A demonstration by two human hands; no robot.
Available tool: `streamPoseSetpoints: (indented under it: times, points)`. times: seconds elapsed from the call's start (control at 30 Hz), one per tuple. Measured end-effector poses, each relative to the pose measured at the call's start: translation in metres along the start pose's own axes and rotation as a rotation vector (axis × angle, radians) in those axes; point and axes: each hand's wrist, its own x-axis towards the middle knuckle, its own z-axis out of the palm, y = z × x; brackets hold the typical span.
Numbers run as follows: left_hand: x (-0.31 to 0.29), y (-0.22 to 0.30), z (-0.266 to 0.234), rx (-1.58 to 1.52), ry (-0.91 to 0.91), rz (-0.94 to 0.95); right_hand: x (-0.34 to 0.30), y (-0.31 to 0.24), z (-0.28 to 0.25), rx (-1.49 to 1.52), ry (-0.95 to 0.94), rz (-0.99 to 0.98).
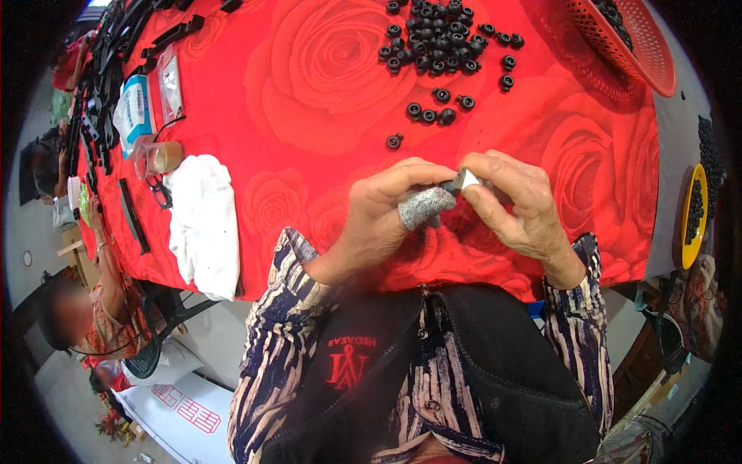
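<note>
Close together over the near edge of the red cloth, both my hands are closed. Pinched in my left hand (369,203) is a small black part (450,186), mostly hidden by the fingers; it looks like the loose round ones beyond. A grey speckled cover (425,208) wraps the left thumb. Between the thumb and forefinger of my right hand (519,203) is a small, pale, shiny blade (468,179), touching or nearly touching the black part. Past my hands lies a pile of small round black parts (437,42), with several scattered nearer.
A red perforated basket (657,54) of black pieces stands far right, a yellow plate (699,224) beyond the table's right edge. At left are a white cloth (202,224), a cup (166,157), a tissue pack (135,108) and black strips (97,116). Co-workers sit at far left.
</note>
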Motion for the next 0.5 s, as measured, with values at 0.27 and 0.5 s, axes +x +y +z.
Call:
streamPoseSetpoints:
  times: [0.27, 0.5]
  points:
    - [0.0050, 0.0058, -0.0072, -0.180, 0.020, -0.085, 0.0021, -0.0051, -0.0038, 0.164, -0.109, 0.088]
    - [0.0041, 0.0033, -0.0033, -0.208, -0.018, -0.104, 0.0000, -0.0030, 0.0058, 0.012, 0.136, 0.028]
